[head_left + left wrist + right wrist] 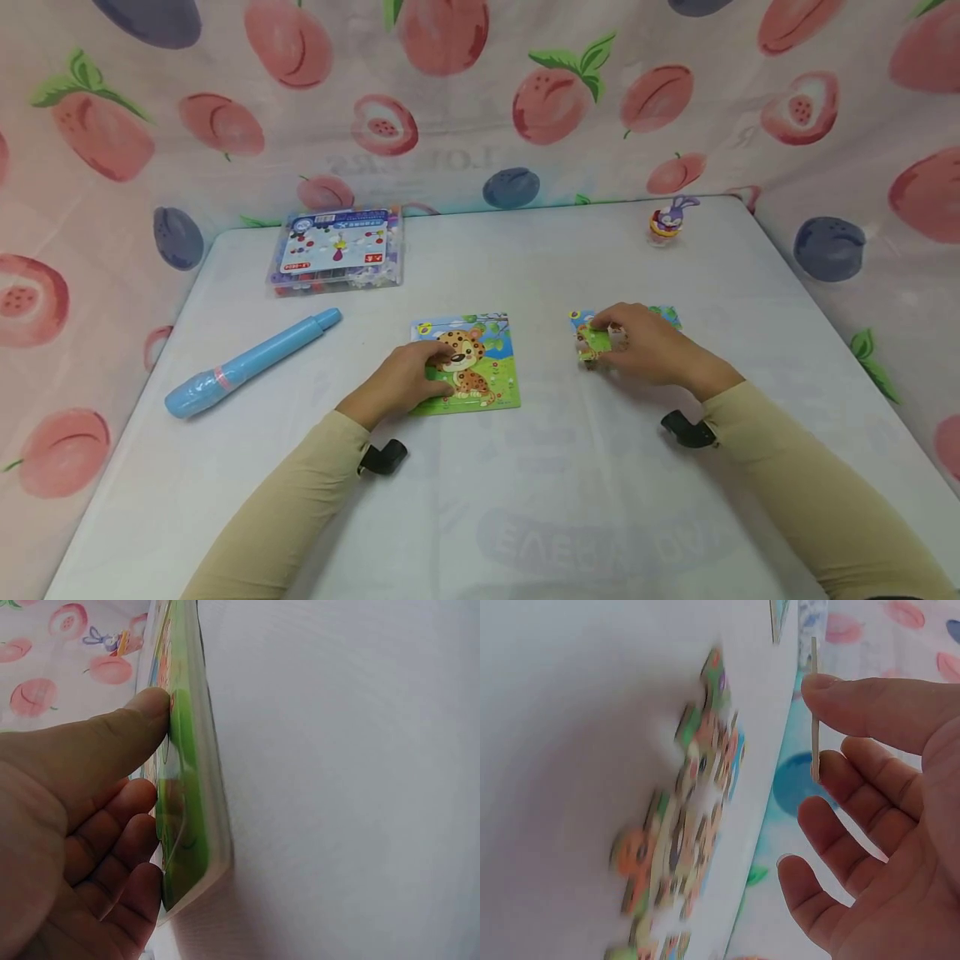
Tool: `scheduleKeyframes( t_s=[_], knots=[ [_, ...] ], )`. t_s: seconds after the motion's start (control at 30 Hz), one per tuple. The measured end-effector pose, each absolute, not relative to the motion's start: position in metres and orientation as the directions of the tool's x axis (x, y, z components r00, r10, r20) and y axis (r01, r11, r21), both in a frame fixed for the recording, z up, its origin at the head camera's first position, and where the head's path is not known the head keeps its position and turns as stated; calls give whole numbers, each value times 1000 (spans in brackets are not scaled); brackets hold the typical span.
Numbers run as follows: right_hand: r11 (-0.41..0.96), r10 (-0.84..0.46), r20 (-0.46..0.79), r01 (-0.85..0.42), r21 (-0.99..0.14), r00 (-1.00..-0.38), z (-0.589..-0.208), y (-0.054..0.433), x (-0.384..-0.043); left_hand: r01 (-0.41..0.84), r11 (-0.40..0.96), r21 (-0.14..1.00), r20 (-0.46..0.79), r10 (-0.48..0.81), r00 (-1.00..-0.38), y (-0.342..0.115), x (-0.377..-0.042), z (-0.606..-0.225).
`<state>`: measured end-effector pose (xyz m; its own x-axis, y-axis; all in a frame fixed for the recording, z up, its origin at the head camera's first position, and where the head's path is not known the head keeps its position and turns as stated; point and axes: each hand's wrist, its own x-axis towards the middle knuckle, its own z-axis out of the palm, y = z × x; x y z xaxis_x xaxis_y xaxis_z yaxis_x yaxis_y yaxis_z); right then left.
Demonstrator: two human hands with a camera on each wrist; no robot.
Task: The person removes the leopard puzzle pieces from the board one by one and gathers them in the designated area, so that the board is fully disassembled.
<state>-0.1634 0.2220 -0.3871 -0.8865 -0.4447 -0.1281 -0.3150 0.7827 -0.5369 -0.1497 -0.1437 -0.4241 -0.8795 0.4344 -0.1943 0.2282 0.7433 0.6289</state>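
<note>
A square leopard jigsaw puzzle lies flat near the middle of the table. My left hand rests on its left part, thumb and fingertips touching the picture. Seen close in the left wrist view, the thumb and relaxed fingers of that hand meet the puzzle's green surface. To the right, my right hand is over a group of loose puzzle pieces, partly hiding them. Its thumb and index finger pinch a thin puzzle piece, seen edge-on and raised above the loose pieces in the right wrist view.
A clear plastic box with a printed label stands at the back left. In front of it lies a light blue cylinder-shaped object. A small purple rabbit figure stands at the back right, near the fruit-patterned cloth.
</note>
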Motion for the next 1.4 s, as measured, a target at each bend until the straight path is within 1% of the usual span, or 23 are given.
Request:
scheduleKeyframes(
  t_s=[0.33, 0.6, 0.9, 1.1, 1.4],
  knots=[
    [841, -348, -172, -225, -493, -922, -382, 254, -160, 224, 743, 631, -197, 433, -879, -143, -149, -423],
    [863, -315, -157, -214, -457, -936, -384, 281, -158, 233, 744, 626, -189, 434, -881, -145, -150, -425],
    [878, -244, -186, -135, -460, -952, -388, 312, -150, 233, 736, 635, -181, 436, -882, -144, -150, -426],
    [883, -223, -234, -94, -460, -947, -395, 326, -145, 228, 741, 631, -182, 427, -886, -145, -150, -428],
    [871, -256, -248, -113, -478, -934, -402, 333, -135, 228, 744, 628, -177, 422, -889, -145, -149, -428]
  ],
)
